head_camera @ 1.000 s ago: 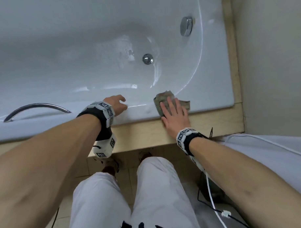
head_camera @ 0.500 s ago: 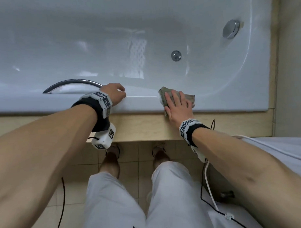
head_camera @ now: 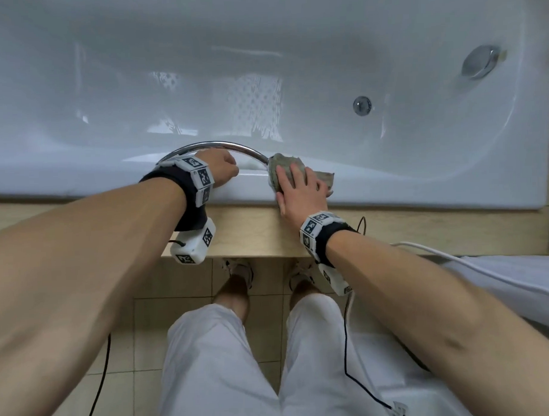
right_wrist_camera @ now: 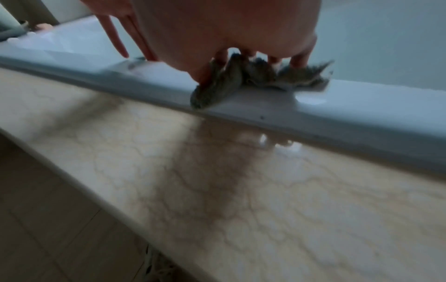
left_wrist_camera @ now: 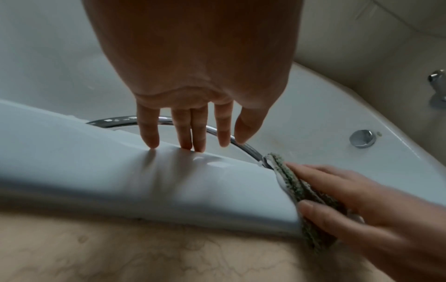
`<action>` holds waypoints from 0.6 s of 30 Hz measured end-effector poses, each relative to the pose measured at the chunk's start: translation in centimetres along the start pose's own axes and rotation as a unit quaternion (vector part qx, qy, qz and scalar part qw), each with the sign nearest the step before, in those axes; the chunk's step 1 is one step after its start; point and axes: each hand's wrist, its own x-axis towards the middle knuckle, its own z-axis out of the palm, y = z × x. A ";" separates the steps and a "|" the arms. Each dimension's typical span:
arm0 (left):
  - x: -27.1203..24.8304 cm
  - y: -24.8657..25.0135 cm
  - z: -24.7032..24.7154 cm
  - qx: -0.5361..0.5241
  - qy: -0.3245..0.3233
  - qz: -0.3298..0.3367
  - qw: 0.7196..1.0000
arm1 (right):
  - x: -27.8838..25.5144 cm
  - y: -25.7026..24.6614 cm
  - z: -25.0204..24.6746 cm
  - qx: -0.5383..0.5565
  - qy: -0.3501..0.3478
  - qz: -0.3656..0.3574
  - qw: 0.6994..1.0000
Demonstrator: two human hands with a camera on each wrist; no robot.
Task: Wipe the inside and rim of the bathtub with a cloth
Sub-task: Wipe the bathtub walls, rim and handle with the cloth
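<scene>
The white bathtub's near rim point(head_camera: 422, 196) runs across the head view. My right hand point(head_camera: 300, 188) lies flat on a folded grey-green cloth point(head_camera: 288, 162) and presses it onto that rim, right where the chrome grab handle point(head_camera: 221, 145) ends. The left wrist view shows the cloth point(left_wrist_camera: 289, 183) under the straight fingers point(left_wrist_camera: 321, 173), with the thumb on its outer edge. My left hand point(head_camera: 223, 169) rests on the rim point(left_wrist_camera: 96, 171) left of the cloth, its fingertips point(left_wrist_camera: 152, 141) touching the rim in front of the handle point(left_wrist_camera: 243, 147), and holds nothing. Beneath the palm, the cloth point(right_wrist_camera: 231, 82) bunches in the right wrist view.
The drain point(head_camera: 362, 105) and the overflow cap point(head_camera: 479, 60) sit at the tub's right end. A beige marble ledge point(head_camera: 252, 236) borders the rim. My legs and feet stand on the tiled floor point(head_camera: 177, 320) below. A cable point(head_camera: 346, 345) and white fabric point(head_camera: 518, 277) lie at the right.
Both hands have slid left along the rim, away from the drain end. The cloth under the right hand now reaches the end of the grab handle.
</scene>
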 end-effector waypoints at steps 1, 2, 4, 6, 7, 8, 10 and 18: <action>0.0 0.0 -0.1 0.006 -0.001 0.001 1.000 | 0.3 -0.2 -0.4 -0.005 -0.001 0.000 1.000; 0.0 0.2 -0.2 0.013 -0.004 0.001 1.000 | 0.6 -0.1 -0.9 -0.010 -0.006 -0.004 1.000; 0.1 0.7 -0.4 0.038 -0.012 0.007 0.999 | 1.2 0.8 -1.5 -0.032 -0.014 -0.028 0.999; 0.2 1.2 -0.3 0.066 -0.014 0.012 0.998 | 1.5 2.0 -1.3 -0.044 -0.014 -0.062 0.997; 0.1 1.3 -0.2 0.080 -0.011 0.014 0.997 | 1.5 2.7 -1.0 -0.037 -0.008 -0.072 0.997; 0.2 1.3 0.0 0.094 -0.008 0.015 0.995 | 1.5 3.3 -0.7 -0.024 -0.001 -0.074 0.997; 0.0 1.2 0.5 0.111 -0.003 0.015 0.994 | 1.0 4.6 -0.1 0.003 0.009 -0.056 0.998; 0.6 2.1 -0.7 0.062 0.009 -0.025 0.998 | 0.6 8.2 -0.4 0.079 0.029 -0.028 0.996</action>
